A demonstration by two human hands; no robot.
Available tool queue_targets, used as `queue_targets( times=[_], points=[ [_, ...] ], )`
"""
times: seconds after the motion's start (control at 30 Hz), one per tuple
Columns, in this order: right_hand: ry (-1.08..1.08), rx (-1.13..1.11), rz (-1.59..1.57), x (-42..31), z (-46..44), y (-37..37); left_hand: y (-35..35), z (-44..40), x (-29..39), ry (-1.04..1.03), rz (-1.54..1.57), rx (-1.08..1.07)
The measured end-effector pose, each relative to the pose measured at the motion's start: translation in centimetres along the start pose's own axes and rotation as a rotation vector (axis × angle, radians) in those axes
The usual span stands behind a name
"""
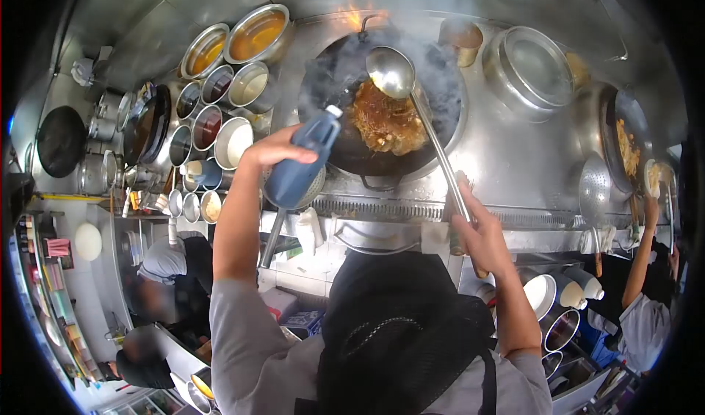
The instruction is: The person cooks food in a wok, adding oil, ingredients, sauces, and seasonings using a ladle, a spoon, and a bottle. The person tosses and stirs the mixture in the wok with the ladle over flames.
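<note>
My left hand (280, 150) is wrapped round a dark plastic bottle (299, 167) with a white cap, tilted up beside the wok's left rim. In my right hand (481, 231) is the wooden-ended handle of a long steel ladle (391, 71). The ladle's bowl hangs over the smoking black wok (334, 84), at the upper edge of the brown, glossy food (389, 125) in it. Below the bottle, a strainer (314, 189) with a long handle is partly hidden by the bottle and my arm.
Flames (360, 15) rise behind the wok. Steel pots (250, 84) of sauces and seasonings crowd the left. Stacked steel basins (532, 70) and a rusty can (461, 42) stand right. A perforated skimmer (593, 187) lies near a co-worker's arm (641, 253) at another wok.
</note>
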State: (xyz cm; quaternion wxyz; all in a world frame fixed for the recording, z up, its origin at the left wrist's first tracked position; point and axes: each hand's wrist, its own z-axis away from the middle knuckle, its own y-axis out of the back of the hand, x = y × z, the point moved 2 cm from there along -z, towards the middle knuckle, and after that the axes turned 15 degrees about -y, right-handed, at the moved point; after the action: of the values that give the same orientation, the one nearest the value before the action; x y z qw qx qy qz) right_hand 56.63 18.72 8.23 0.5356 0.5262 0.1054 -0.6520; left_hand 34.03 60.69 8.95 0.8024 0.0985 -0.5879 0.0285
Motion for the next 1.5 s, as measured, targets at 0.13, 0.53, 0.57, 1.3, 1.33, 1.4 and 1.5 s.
queue_targets(
  times=[0.13, 0.53, 0.57, 1.3, 1.33, 1.4, 1.5],
  points=[
    [-0.292, -0.249, -0.409, -1.8, 2.1, -0.2, -0.3, -6.1, -0.5, 0.131, -0.007, -0.125],
    [-0.379, -0.447, -0.676, 1.3, 2.0, -1.2, -1.1, -10.5, 0.0, 0.393, -0.064, -0.207],
    [-0.386, -0.450, -0.683, 1.4, 1.9, -1.2, -1.1, -10.5, 0.0, 0.400, -0.058, -0.215],
    [-0.392, -0.493, -0.731, 1.5, 0.9, -0.7, -1.2, -10.0, 0.3, 0.418, -0.093, -0.185],
    [-0.391, -0.493, -0.731, 1.5, 0.9, -0.7, -1.2, -10.0, 0.3, 0.405, -0.099, -0.173],
    [-0.399, -0.503, -0.764, 1.5, 0.8, -0.8, -1.2, -9.7, 0.1, 0.391, -0.106, -0.161],
    [-0.398, -0.458, -0.743, 1.4, 0.2, -1.0, -1.1, -8.0, -0.6, 0.226, -0.068, -0.051]
  ],
)
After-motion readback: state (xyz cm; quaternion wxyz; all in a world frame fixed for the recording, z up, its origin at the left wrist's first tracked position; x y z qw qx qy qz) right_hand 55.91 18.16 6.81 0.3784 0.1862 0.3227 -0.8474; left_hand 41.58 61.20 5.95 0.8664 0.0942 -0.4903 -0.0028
